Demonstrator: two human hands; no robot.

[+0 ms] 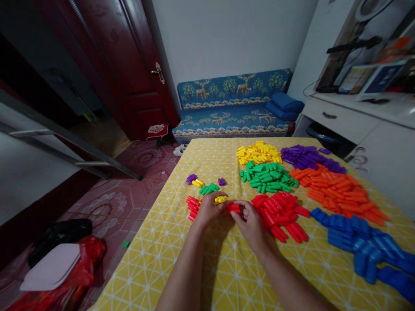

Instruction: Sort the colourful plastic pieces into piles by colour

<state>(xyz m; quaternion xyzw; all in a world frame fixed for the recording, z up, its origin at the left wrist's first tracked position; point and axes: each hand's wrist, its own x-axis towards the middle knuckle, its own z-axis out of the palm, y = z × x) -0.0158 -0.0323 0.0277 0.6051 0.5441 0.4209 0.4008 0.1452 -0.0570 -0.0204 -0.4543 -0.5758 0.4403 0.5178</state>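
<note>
My left hand (209,208) is holding yellow pieces (221,199), right hand (249,218) gripping red plastic (233,208); red pile (278,211) sitting right.

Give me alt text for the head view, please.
A person's left hand and right hand are close together over a yellow tablecloth, the right holding red plastic, yellow pieces at the left's fingers. Rightward lie red, yellow, green, purple, orange and blue piles; beyond, a blue sofa.
</note>
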